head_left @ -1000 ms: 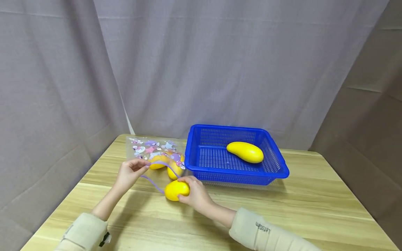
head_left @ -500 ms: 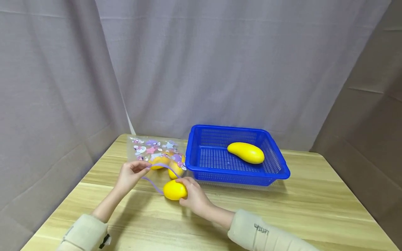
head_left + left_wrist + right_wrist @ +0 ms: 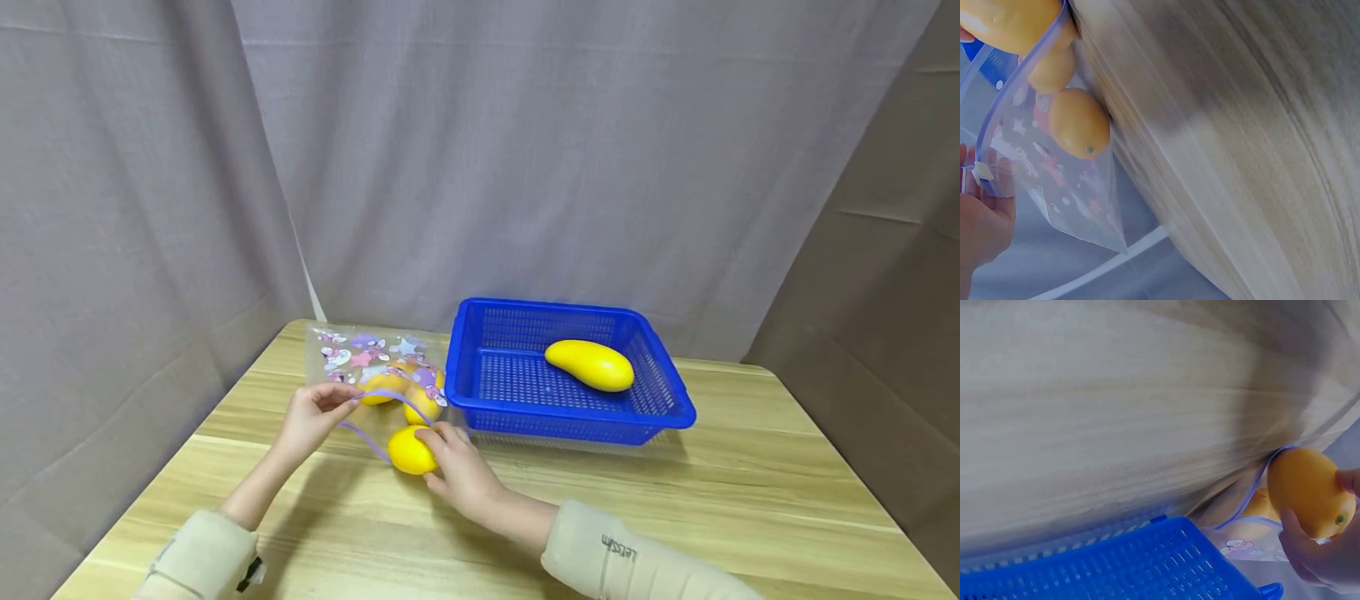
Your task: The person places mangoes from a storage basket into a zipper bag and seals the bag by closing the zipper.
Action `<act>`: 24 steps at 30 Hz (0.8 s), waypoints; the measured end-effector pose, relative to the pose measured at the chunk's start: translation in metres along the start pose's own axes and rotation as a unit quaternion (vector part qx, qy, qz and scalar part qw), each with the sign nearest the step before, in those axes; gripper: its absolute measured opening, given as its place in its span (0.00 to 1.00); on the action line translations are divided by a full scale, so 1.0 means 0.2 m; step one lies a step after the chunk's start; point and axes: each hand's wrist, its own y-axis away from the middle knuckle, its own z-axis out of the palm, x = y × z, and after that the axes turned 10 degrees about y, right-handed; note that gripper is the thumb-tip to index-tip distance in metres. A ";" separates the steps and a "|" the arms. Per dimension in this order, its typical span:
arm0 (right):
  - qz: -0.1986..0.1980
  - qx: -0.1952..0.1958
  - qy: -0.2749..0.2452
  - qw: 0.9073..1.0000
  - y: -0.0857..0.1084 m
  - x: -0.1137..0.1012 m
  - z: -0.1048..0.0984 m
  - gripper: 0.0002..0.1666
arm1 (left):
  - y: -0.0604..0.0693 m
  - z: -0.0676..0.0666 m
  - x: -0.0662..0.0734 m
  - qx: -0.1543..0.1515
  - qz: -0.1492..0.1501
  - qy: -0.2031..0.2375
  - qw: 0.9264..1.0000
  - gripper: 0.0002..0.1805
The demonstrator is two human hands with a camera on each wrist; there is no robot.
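Observation:
A clear bag point(image 3: 318, 350) printed with stars and cartoon figures lies on the table, its purple-edged mouth facing the person. My left hand point(image 3: 309, 423) pinches the upper edge of that mouth, beside a white slider point(image 3: 982, 172). Inside the bag are yellow mangoes point(image 3: 384, 388). My right hand point(image 3: 467, 473) grips another yellow mango point(image 3: 410, 451) at the bag's mouth, thumb on one side and fingers on the other. In the right wrist view this mango point(image 3: 1307, 487) overlaps the purple edge; how far it is inside cannot be told.
Right of the bag stands a blue perforated basket point(image 3: 562, 410) with one long yellow mango point(image 3: 590, 365) in it. Both are on a wooden table point(image 3: 720, 500), with grey curtains point(image 3: 525, 150) behind and at the sides.
My right hand and its mango have shifted slightly left and toward the bag's mouth. My left hand keeps its pinch on the edge, nearly still.

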 end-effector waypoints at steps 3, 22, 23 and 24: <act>-0.061 0.026 0.079 0.995 -0.01 0.00 0.00 0.28 | 0.00 0.00 -0.01 -0.003 0.006 0.000 1.000 0.06; -0.180 0.073 0.280 0.940 -0.08 -0.04 0.04 0.18 | 0.02 0.00 -0.02 -0.007 -0.006 0.001 1.000 0.06; -0.181 0.066 0.288 0.938 -0.08 -0.04 0.04 0.19 | 0.02 0.00 -0.02 -0.007 -0.009 0.000 1.000 0.06; -0.184 0.061 0.298 0.935 -0.08 -0.04 0.04 0.20 | 0.02 0.00 -0.02 -0.007 -0.011 -0.001 1.000 0.06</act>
